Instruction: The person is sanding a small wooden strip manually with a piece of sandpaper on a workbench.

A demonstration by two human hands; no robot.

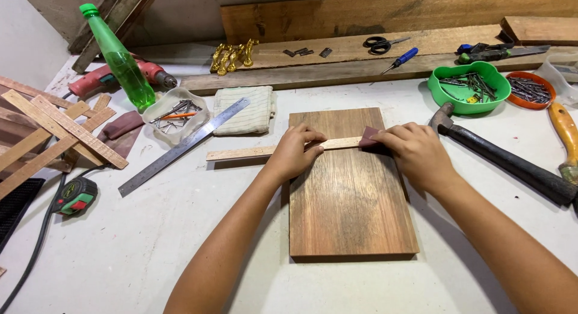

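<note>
A dark brown wooden board (349, 205) lies flat on the white table in front of me. Across its far end rests a thin pale wooden strip (241, 153), sticking out to the left. My left hand (295, 152) presses the strip down near its middle. My right hand (415, 151) pinches a small piece of reddish-brown sandpaper (368, 137) against the strip's right end.
A steel ruler (180, 146), folded cloth (247, 109), clear dish of nails (174, 112), green bottle (117, 58), drill (96, 79) and tape measure (75, 196) lie left. Wooden slats (54, 130) are far left. A hammer (500, 157), green bowl (468, 88) and orange dish of nails (530, 90) sit right.
</note>
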